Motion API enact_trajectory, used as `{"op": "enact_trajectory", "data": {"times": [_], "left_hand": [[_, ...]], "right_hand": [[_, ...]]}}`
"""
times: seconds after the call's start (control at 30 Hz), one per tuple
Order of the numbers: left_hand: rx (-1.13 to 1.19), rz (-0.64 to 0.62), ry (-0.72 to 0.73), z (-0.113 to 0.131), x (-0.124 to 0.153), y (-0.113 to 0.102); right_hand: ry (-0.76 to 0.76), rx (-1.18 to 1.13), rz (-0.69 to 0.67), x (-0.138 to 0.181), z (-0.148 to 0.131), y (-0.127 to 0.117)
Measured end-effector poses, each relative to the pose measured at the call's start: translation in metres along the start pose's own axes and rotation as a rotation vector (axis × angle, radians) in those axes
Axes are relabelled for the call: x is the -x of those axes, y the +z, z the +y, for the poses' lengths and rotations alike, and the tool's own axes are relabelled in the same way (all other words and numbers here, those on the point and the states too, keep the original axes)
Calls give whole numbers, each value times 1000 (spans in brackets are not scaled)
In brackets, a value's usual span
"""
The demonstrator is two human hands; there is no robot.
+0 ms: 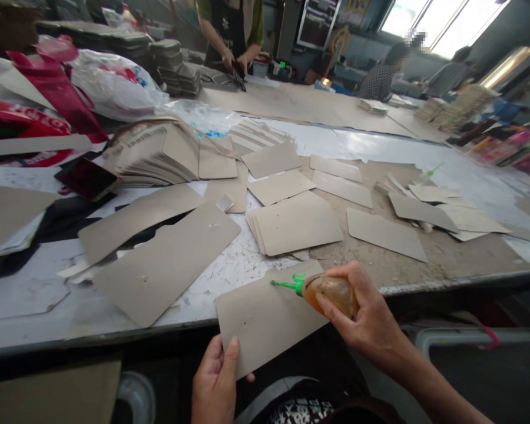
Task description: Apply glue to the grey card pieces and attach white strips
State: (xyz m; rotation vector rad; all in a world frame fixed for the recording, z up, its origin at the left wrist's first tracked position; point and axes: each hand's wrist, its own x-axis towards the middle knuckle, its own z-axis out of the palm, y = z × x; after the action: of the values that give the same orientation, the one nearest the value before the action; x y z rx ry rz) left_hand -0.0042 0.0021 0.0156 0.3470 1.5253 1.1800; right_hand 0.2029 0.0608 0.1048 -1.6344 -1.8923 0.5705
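Observation:
My left hand (pixel 218 377) grips the lower left corner of a beige cardboard piece (pixel 260 324), thumb on top and fingers beneath. The piece juts over the table's near edge. In my right hand (pixel 362 312) is a squeeze glue bottle (pixel 329 294) of clear plastic with amber liquid inside. Its green nozzle (pixel 285 284) points left, just above the far part of the cardboard; whether the tip touches cannot be told. A small dark spot shows on the card near my left hand. Beyond it lies a small stack of similar cards (pixel 302 224).
Larger cardboard panels (pixel 168 265) lie at the left, near a dark phone (pixel 87 178) and a thick card bundle (pixel 159 153). Loose pieces (pixel 386 232) spread rightward. Plastic bags (pixel 115 82) sit at the back left. Across the table a person (pixel 232 35) holds a dark tool; others work farther right.

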Motion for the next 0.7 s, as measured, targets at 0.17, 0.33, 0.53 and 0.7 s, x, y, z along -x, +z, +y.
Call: {"op": "enact_trajectory", "data": {"times": [0.17,0.33,0.53,0.7], "left_hand": [[8,-40,-10,-1,1,-2],[-20,-84,-23,-11,-9,-10],[-33,-161,-47,-17,-17,-18],[0,-156,-56,-13,-14,-16]], "right_hand": [[-32,-39,-48,0,-10,12],[-9,-68,-58,1,-13,15],[-5,-112,-87,0,-17,22],[-13,-215,-121,0,-27,36]]}}
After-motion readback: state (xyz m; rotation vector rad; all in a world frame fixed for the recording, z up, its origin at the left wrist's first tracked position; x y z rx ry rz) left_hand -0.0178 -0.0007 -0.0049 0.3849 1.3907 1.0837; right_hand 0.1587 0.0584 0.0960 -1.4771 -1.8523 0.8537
